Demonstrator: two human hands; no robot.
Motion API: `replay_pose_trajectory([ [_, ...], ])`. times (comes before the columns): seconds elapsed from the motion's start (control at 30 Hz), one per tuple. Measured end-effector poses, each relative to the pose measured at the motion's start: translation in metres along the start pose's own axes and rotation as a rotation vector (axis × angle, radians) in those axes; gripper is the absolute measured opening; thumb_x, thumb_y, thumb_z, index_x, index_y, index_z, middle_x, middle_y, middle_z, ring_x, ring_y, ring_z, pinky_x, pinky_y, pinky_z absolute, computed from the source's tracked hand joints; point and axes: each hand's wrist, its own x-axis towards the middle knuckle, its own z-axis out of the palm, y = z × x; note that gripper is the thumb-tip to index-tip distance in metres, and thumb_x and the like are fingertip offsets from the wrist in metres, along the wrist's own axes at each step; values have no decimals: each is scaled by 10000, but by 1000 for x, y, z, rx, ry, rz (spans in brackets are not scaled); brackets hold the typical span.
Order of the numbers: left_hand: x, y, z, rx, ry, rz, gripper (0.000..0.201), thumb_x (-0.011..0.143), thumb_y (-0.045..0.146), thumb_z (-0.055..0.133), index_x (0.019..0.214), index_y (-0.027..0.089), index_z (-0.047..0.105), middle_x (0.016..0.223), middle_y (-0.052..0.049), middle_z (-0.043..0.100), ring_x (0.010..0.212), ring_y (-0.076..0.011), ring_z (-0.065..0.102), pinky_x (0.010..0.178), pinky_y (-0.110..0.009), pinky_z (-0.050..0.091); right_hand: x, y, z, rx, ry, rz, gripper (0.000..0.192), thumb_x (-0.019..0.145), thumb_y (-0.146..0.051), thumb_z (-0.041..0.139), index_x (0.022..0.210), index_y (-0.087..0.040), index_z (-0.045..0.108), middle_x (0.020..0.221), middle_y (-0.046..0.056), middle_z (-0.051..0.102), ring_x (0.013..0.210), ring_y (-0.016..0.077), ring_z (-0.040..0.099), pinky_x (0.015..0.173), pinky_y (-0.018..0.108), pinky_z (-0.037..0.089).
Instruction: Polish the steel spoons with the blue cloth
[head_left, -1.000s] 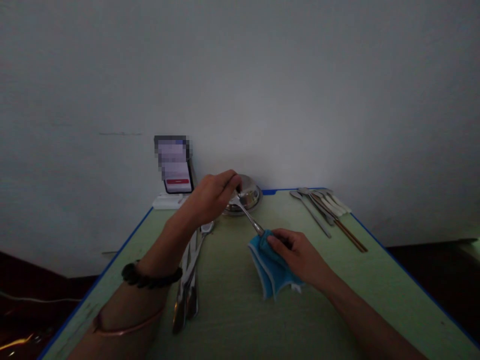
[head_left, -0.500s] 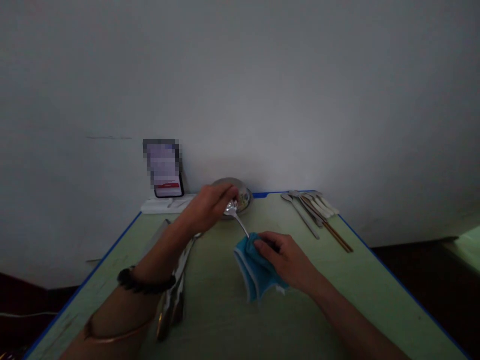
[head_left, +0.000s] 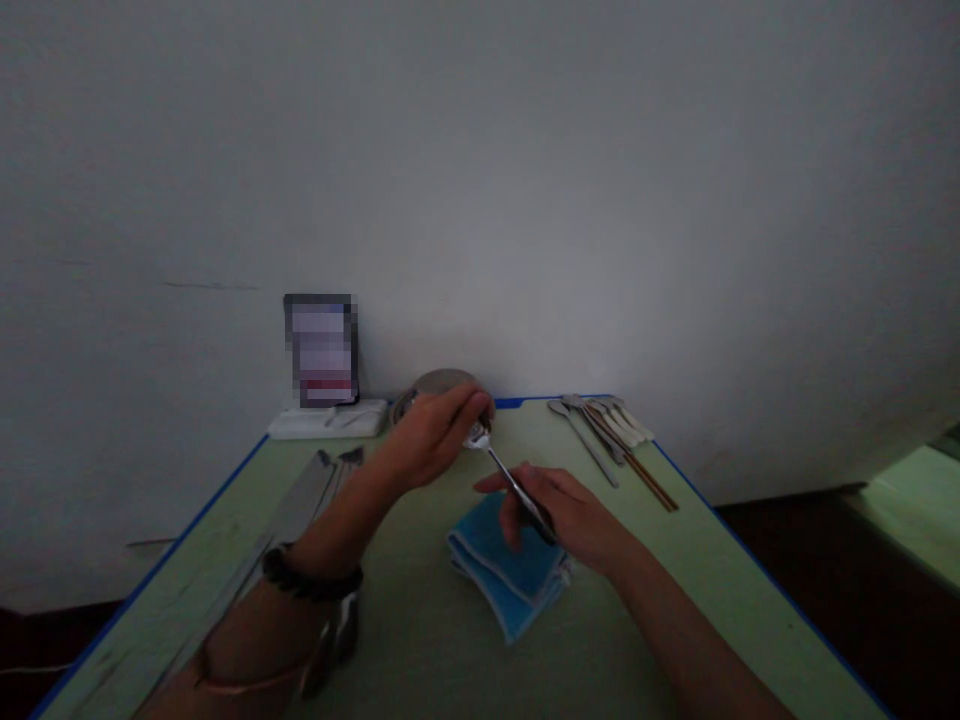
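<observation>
While the L hand [head_left: 433,440] is closing round the head of the utensil [head_left: 519,492], the R hand [head_left: 574,506] is resting at the handle end w/ its fingers loosely parted; the handle is running across them, but I can't tell if they're gripping or only touching.

In the head view, the utensil is slanting in the air above the middle of the worktop [head_left: 405,640], its head pointing to the far edge, its handle end to the near R corner. The L hand is hiding most of the head, so I can't tell spoon from fork. It's looking like polished metal: prob. light, stiff, not fragile, but slippery, esp. if damp. The handle is thickening toward its end, so wt. is prob. sitting there; mid-handle or just above the thick part is prob. offering the best hold.

The cloth [head_left: 502,582] is lying folded below the R hand, toward the near edge: prob. v. soft & limp, best taken by a folded side so layers aren't sliding.

The dish [head_left: 442,380] is standing at the far edge behind the L hand, partly hidden. The phone [head_left: 322,345] is leaning at the far L corner. L cutlery [head_left: 301,500] is lying along the L edge, partly hidden; R cutlery [head_left: 600,428], incl. chopsticks [head_left: 652,483], is lying by the far R corner.
</observation>
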Motion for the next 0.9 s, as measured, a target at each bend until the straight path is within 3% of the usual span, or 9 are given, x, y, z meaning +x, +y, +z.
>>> replay_pose_trajectory([
  [0.1,-1,8,20,-40,-18,25,399,917,358,181,1020,161,512,759,-28,641,695,-134,589,661,-237,423,-8,-7,-14,-33,46,70,404,861,-457,336,1029,-160,552,572,-79,268,386,31,246,373,170,253],
  [0.17,-1,8,26,34,-80,-31,459,919,383,134,1257,148,336,814,-45,659,777,-162,605,717,-276,426,-12,-13,-30,-351,138,91,431,881,-456,265,1045,-164,536,580,-73,272,396,38,249,369,169,233],
  [0.23,-1,6,31,159,-191,-107,535,907,433,122,1339,126,197,861,-76,667,842,-199,609,749,-315,422,-10,-18,-49,-938,275,118,456,901,-427,192,1013,-162,546,584,-49,399,432,56,367,420,185,329],
  [0.3,-1,1,35,254,-283,-156,599,886,490,131,1330,101,233,881,-125,665,847,-243,616,733,-348,424,-4,-18,-68,-1112,343,137,353,892,-366,309,920,-148,585,684,9,534,615,97,511,592,233,418],
  [0.4,-5,-8,41,301,-353,-167,620,866,518,172,1264,83,362,878,-175,657,802,-283,624,685,-374,430,11,-8,-90,-1289,443,212,297,897,-261,330,924,-111,585,878,83,598,854,158,552,798,333,415],
  [0.57,-12,-10,54,289,-545,-51,435,833,453,354,1020,144,595,927,-134,648,823,-249,618,674,-317,448,33,16,-100,-1490,481,389,303,836,-301,488,1103,-157,500,1107,74,534,922,178,554,768,384,472],
  [0.9,-13,-4,57,286,-609,17,337,835,367,369,967,163,603,939,-100,617,805,-210,603,680,-295,449,62,30,-93,-1677,467,531,303,840,-297,482,1108,-158,498,1113,77,531,930,180,551,774,385,469],
])
